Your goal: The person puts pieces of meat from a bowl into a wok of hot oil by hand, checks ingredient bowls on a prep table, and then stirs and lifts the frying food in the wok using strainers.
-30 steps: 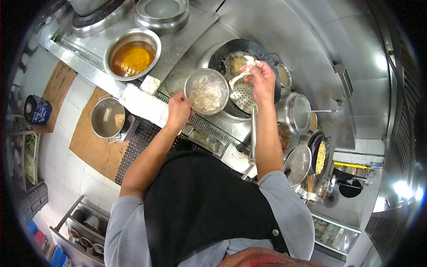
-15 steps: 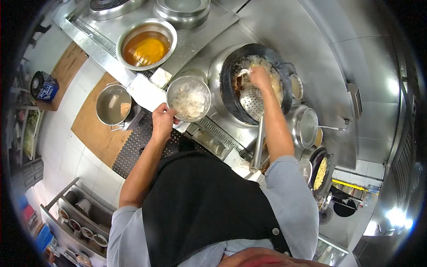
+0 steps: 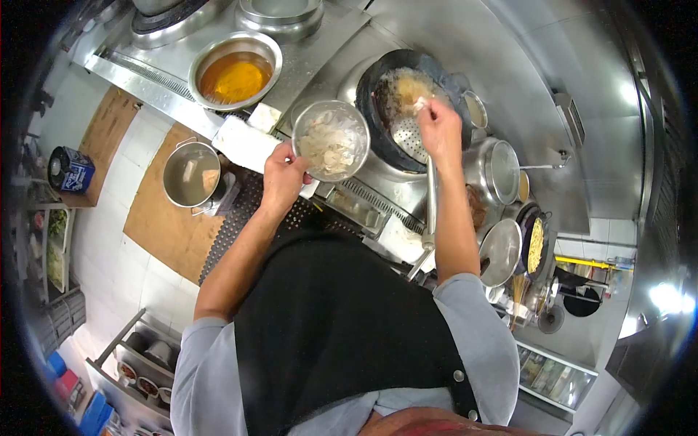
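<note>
My left hand grips the near left rim of a metal bowl, tilted slightly towards me. Pale, flour-coated pieces of food lie inside it. Above the right part of a black wok, my right hand is closed with a small whitish coated piece at its fingertips. Oil foams in the wok around frying food. A perforated strainer rests in the wok, its long handle pointing towards me below my right forearm.
A metal bowl of orange-brown liquid stands on the steel counter at upper left. A pot holding water and pieces stands lower left. White cloths lie at the counter edge. At right are a steel pot and a pan of noodle-like food.
My right hand has pulled back from low over the oil, up and to the right, with a whitish piece at the fingertips. My left hand and the bowl have moved right, closer to the wok.
</note>
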The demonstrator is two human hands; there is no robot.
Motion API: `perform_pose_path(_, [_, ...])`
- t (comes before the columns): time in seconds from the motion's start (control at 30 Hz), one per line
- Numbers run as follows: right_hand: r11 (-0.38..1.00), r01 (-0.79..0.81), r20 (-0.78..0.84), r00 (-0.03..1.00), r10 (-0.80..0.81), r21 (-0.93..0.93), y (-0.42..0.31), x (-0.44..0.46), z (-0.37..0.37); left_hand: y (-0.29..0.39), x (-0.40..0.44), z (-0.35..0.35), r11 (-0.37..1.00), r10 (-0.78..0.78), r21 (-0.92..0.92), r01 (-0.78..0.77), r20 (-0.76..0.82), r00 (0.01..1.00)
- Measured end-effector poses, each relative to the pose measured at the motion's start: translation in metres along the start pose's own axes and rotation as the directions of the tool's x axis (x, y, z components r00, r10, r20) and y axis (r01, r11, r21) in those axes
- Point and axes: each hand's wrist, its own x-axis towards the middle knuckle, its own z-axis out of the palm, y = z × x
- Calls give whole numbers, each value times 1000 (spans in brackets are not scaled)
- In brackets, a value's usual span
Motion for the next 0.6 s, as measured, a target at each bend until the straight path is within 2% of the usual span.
perform_pose_path(0.07, [976,106,127,983,-131,188,-2,-34,27,3,-8,1,989,121,75,-126,65,990])
perform_pose_path(0.1, [973,160,257,945,-200,167,-11,-51,33,7,-12,2,990,65,117,-75,89,994])
perform_pose_path(0.13, [951,307,376,886,-271,-38,-13,-56,44,4,-12,4,989,65,125,-78,105,992])
perform_pose_path(0.17, [916,353,391,883,-260,-189,-26,-70,50,-1,-11,7,932,280,202,-300,123,952])
perform_pose_path(0.2, [919,342,378,891,-251,-196,-34,-80,59,-5,-9,11,821,482,265,-507,156,862])
perform_pose_path(0.23, [912,326,365,904,-224,-247,-40,-88,69,4,-14,16,715,600,335,-613,155,785])
perform_pose_path(0.3, [901,306,343,919,-196,-306,-38,-95,79,4,-12,17,700,602,357,-618,170,780])
perform_pose_path(0.4, [925,263,358,921,-156,-274,-30,-89,81,5,-8,14,716,564,382,-584,177,807])
perform_pose_path(0.47, [964,203,89,978,-191,-172,-30,-83,80,8,-8,16,650,617,424,-631,191,763])
perform_pose_path(0.53, [969,174,199,970,-138,-177,-21,-76,108,6,-8,22,667,584,441,-601,192,789])
perform_pose_path(0.6, [982,171,260,954,-146,-74,0,-69,134,-5,3,27,598,657,467,-651,180,732])
